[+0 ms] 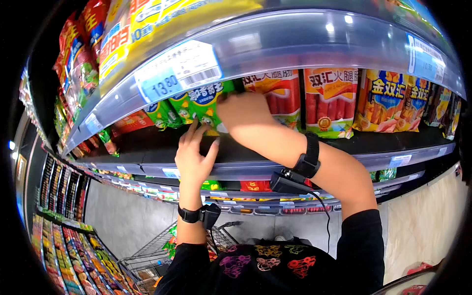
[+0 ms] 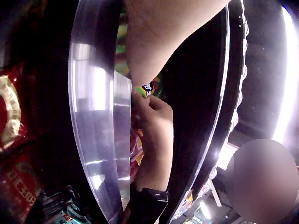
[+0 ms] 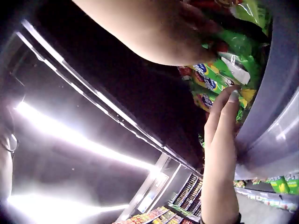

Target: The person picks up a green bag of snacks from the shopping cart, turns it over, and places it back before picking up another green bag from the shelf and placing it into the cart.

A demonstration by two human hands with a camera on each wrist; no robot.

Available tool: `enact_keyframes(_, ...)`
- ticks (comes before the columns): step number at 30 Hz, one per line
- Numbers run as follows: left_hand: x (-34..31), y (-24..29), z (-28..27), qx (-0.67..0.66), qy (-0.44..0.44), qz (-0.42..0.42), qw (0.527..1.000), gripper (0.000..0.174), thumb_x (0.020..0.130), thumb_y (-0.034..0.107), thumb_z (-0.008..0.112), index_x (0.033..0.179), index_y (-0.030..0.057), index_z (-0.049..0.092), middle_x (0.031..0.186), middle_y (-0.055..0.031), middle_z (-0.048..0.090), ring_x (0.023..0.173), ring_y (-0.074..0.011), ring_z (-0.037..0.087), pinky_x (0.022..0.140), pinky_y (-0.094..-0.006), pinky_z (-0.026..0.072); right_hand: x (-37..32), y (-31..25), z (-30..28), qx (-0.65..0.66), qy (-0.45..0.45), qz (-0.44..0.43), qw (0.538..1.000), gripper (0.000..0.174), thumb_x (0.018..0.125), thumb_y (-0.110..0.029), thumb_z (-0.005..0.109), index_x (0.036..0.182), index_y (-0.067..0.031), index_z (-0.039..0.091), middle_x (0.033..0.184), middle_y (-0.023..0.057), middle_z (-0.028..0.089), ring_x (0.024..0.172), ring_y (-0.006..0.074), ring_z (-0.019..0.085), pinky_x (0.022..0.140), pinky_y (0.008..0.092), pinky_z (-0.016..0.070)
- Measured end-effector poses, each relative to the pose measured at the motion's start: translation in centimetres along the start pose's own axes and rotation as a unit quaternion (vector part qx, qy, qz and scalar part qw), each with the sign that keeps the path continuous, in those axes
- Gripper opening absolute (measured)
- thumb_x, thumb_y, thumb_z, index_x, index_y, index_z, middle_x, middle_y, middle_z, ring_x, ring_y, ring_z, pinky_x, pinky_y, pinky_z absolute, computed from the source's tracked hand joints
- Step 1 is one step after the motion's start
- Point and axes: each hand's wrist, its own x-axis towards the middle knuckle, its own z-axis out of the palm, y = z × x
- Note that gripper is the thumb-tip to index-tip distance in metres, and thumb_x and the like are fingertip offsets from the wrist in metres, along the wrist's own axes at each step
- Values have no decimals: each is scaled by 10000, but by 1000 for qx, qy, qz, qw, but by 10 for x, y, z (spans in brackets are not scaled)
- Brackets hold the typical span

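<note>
On the shelf in the head view, a green sausage pack (image 1: 202,105) with yellow corn pictures stands partly under the upper shelf's lip. My left hand (image 1: 192,156) is low at its front, fingers mostly straight and spread, fingertips against the green wrapping. In the right wrist view those fingers lie along the green packs (image 3: 224,74). My right hand (image 1: 246,114) reaches in from the right with a bent wrist, knuckles at the pack's right edge. It looks blurred, its fingertips are hidden, and I cannot tell whether they grip the pack.
Red sausage packs (image 1: 330,101) and yellow-gold packs (image 1: 388,101) stand to the right. Close above my hands runs the upper shelf's clear lip with a price tag (image 1: 179,69). Below are the shelf edge (image 1: 236,171) and lower shelves. A shopping cart (image 1: 147,258) is at lower left.
</note>
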Motion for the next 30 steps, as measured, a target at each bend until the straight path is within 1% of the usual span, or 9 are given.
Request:
enact_keyframes(3,0,1,1,2,2,-3,1000,385,720,259,655,1082,136,609,1281,-129,503,1057,-325,532,885,-385,445,-8,5,0,73,-76,-123,987,137,696,-124,615,760,-16,669,743,170,642,689,314,646,589,379,519)
enact_keyframes(4,0,1,1,5,1,-2,1000,385,720,257,654,1082,137,609,1282,-127,503,1057,-326,533,887,-385,445,-9,3,0,67,-87,-128,986,119,696,-113,609,732,-20,673,708,166,638,688,311,647,579,380,517)
enact_keyframes(9,0,-1,2,0,0,0,1000,395,728,276,645,1100,150,607,1282,-118,507,1077,-316,521,900,-388,425,-9,4,-3,64,-96,-98,988,117,697,-109,605,745,-30,677,721,145,650,693,295,654,553,382,516)
enact_keyframes(12,1,2,-2,36,-34,3,999,401,777,268,607,1153,131,587,1287,-113,502,1147,-303,476,950,-397,371,-9,3,3,63,-90,-71,991,113,699,-107,604,748,-40,681,731,129,657,695,279,658,544,382,516)
enact_keyframes(15,-4,6,-1,127,-49,7,991,385,804,310,569,1159,167,601,1286,-89,510,1161,-283,463,965,-402,319,-10,1,11,52,-99,-54,992,114,700,-108,603,753,-46,682,738,122,660,699,269,661,544,378,517)
enact_keyframes(16,-4,6,-1,120,-53,-3,991,380,819,335,542,1166,194,605,1283,-72,517,1178,-264,447,979,-404,273,-9,1,12,44,-102,-48,993,114,699,-108,603,755,-47,683,740,120,660,701,267,661,545,377,518)
enact_keyframes(19,-4,5,0,113,-58,-1,992,376,817,326,547,1161,186,607,1280,-74,518,1179,-264,447,979,-404,280,-9,2,12,43,-134,-56,989,123,702,-118,603,762,-48,683,739,120,660,705,270,662,546,377,518)
enact_keyframes(25,-3,3,1,90,-48,0,995,368,803,299,558,1137,156,618,1251,-90,541,1156,-280,475,967,-398,322,-10,1,16,58,-126,-38,990,135,706,-141,599,756,-48,684,753,127,660,706,273,661,559,381,520)
enact_keyframes(30,-2,4,2,57,-27,11,998,343,775,242,589,1089,110,633,1182,-100,585,1082,-292,535,928,-379,395,-7,0,12,74,-127,-57,987,190,733,-154,571,858,-45,665,752,131,659,704,276,662,559,391,521)
